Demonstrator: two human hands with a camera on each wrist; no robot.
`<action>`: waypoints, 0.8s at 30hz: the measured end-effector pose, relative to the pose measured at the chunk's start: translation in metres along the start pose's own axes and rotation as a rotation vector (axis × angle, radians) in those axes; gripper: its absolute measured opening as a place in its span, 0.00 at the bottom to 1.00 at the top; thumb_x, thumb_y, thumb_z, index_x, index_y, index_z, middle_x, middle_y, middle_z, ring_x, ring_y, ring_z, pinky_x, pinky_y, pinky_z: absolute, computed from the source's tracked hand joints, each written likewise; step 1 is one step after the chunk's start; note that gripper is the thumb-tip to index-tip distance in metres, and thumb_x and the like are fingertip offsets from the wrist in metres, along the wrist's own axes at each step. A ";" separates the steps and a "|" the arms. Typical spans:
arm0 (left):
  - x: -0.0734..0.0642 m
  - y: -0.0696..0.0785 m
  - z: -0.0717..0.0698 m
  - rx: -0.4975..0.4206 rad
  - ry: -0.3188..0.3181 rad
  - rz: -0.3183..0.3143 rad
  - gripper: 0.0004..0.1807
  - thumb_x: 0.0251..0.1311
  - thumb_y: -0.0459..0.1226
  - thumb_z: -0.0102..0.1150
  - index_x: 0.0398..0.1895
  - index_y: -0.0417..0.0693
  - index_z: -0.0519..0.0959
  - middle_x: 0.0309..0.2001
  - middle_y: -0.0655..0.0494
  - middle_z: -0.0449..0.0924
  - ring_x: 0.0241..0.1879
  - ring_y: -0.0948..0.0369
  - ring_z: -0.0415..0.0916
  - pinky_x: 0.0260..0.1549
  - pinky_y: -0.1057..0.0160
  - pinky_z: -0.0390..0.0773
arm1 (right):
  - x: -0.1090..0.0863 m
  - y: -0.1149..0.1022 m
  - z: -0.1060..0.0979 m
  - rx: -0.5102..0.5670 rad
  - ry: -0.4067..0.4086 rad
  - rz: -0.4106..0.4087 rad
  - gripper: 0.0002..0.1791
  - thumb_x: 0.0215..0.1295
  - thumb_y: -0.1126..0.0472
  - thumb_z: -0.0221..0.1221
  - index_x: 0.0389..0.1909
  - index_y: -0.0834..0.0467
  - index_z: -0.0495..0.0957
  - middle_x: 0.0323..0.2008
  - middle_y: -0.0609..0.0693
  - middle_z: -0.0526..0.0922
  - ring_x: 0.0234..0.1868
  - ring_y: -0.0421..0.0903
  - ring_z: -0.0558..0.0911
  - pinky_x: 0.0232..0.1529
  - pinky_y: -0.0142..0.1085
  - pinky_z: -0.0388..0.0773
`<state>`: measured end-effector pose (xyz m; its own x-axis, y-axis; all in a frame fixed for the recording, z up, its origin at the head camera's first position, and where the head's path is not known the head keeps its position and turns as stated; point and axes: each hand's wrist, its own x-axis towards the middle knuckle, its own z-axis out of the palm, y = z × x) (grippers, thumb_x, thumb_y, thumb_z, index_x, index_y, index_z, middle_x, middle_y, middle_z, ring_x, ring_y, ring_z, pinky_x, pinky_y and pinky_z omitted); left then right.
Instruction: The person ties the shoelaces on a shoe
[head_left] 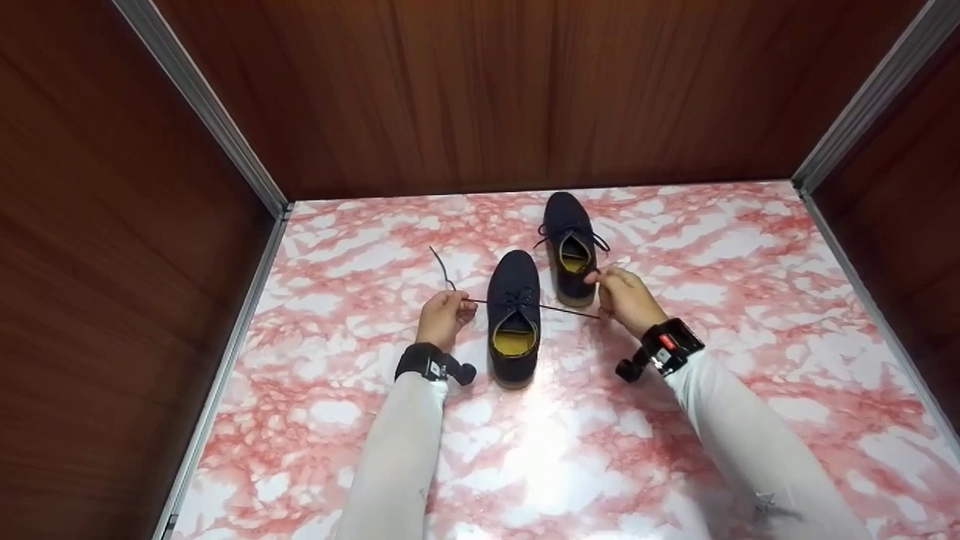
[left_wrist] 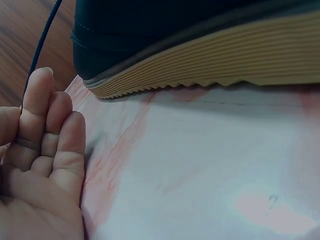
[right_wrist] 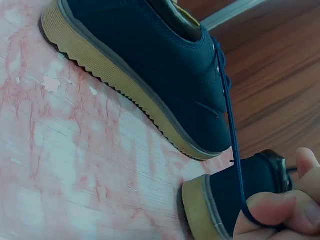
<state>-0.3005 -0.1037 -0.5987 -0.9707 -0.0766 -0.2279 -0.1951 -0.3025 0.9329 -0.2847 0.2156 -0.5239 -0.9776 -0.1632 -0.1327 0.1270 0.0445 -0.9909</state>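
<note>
Lengthwise, the nearer shoe (head_left: 514,318) points toe-first toward the far wall (head_left: 480,97).

From here I see pale sleeves (head_left: 397,457) at seven and four o'clock, black wristbands (head_left: 411,360), a red label (head_left: 667,341) on the right one.

The light here in the room seems to fall from above, making a white glare on the marbled surface (head_left: 547,450), while the brown walls (head_left: 480,97) look dim, and both wrist views are bluish, with soft shadow beneath the nearer shoe (left_wrist: 200,40).
</note>
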 end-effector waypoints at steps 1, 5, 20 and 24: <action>0.000 0.001 0.000 0.013 0.007 -0.001 0.10 0.78 0.31 0.48 0.46 0.31 0.77 0.26 0.55 0.82 0.30 0.61 0.81 0.41 0.65 0.84 | -0.001 -0.001 0.000 0.004 0.001 0.000 0.16 0.81 0.63 0.40 0.52 0.69 0.72 0.16 0.40 0.59 0.18 0.37 0.60 0.25 0.32 0.66; -0.002 0.004 0.003 0.084 0.028 0.012 0.12 0.77 0.31 0.49 0.47 0.28 0.77 0.25 0.55 0.80 0.31 0.61 0.81 0.43 0.65 0.84 | -0.006 -0.004 0.001 -0.034 -0.013 -0.023 0.19 0.76 0.68 0.39 0.59 0.71 0.69 0.20 0.42 0.61 0.23 0.38 0.65 0.31 0.31 0.70; -0.004 0.007 0.010 0.268 0.031 0.070 0.09 0.72 0.31 0.50 0.37 0.35 0.80 0.24 0.57 0.80 0.30 0.64 0.81 0.43 0.65 0.85 | -0.015 -0.004 0.008 -0.172 -0.088 -0.285 0.06 0.85 0.66 0.38 0.48 0.66 0.58 0.47 0.77 0.85 0.43 0.51 0.92 0.48 0.36 0.88; -0.001 0.008 0.012 0.331 0.049 0.042 0.09 0.72 0.32 0.52 0.38 0.36 0.80 0.24 0.58 0.80 0.31 0.64 0.81 0.43 0.66 0.85 | -0.019 -0.009 0.011 -0.260 -0.060 -0.306 0.08 0.85 0.63 0.42 0.43 0.62 0.60 0.41 0.67 0.90 0.43 0.49 0.92 0.47 0.32 0.86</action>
<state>-0.3023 -0.0950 -0.5876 -0.9725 -0.1305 -0.1929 -0.1979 0.0260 0.9799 -0.2657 0.2071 -0.5126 -0.9512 -0.2644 0.1591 -0.2227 0.2311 -0.9471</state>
